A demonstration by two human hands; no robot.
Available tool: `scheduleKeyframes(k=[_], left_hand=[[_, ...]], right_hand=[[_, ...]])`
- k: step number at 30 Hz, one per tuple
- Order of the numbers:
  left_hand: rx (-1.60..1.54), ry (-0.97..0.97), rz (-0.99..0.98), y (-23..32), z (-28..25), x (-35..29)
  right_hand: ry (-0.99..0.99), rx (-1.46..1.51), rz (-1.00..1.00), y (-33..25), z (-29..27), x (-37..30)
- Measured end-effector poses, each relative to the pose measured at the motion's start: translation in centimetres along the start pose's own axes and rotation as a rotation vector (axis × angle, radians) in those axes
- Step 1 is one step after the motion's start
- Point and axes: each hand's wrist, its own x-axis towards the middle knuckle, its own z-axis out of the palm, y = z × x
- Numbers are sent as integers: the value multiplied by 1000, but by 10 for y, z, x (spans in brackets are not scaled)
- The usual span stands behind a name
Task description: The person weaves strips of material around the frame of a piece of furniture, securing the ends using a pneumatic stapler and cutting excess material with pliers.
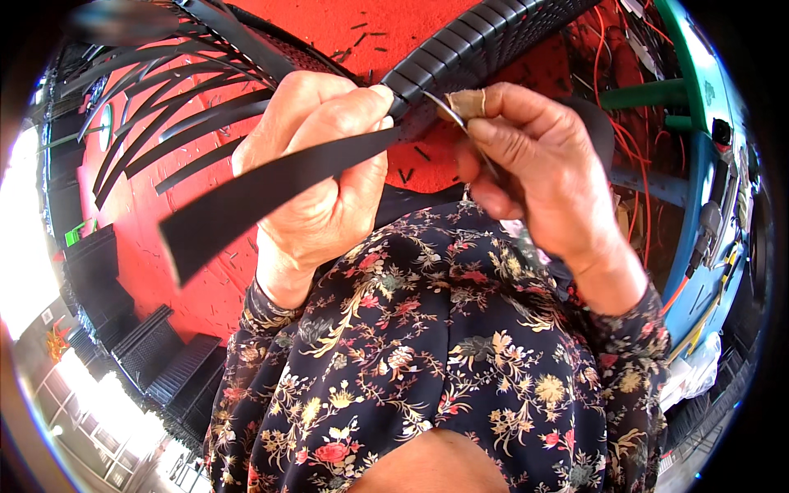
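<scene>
My left hand (316, 218) is closed on a flat black strip (255, 201), whose cut end hangs free toward the lower left. Its fingertips press against the wrapped edge of a black woven piece (444, 62), apparently furniture. Between the thumb and fingers of my right hand (555, 168) is a thin, curved metal tool (444, 107). The tool's tip reaches that wrapped edge, just right of my left fingertips. Brown tape (468, 103) covers a fingertip of the right hand. Where the strip joins the weave is hidden behind my left fingers.
Loose black strips (189, 111) fan out at the upper left. Short black offcuts lie on the red floor covering (329, 25). A green and blue frame (682, 164) with orange cords (633, 135) stands at right. Dark woven pieces (156, 345) are stacked at the lower left.
</scene>
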Motion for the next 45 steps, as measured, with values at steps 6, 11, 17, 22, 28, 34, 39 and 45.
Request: scheduleKeyframes(k=[6,11,17,22,28,34,39,45], left_hand=[[-14,-37,7,-1,-1,-2],[46,-101,-55,5,-8,1],[107,-132,-127,12,-5,5],[53,-177,-112,9,-9,5],[75,-214,-140,13,-11,6],[75,-357,-118,9,-21,22],[35,-339,-142,1,-32,16],[12,-298,-109,-3,-28,15]], right_hand=[[-171,-239,92,-22,-18,15],[-175,-364,-34,-19,-10,11],[-54,-818,-633,-8,-3,1],[-27,-843,-709,-7,-2,-1],[76,-657,-580,10,0,-8],[-11,-551,-537,6,13,-3],[31,-566,-493,-1,16,-7],[41,-993,-805,-13,7,0]])
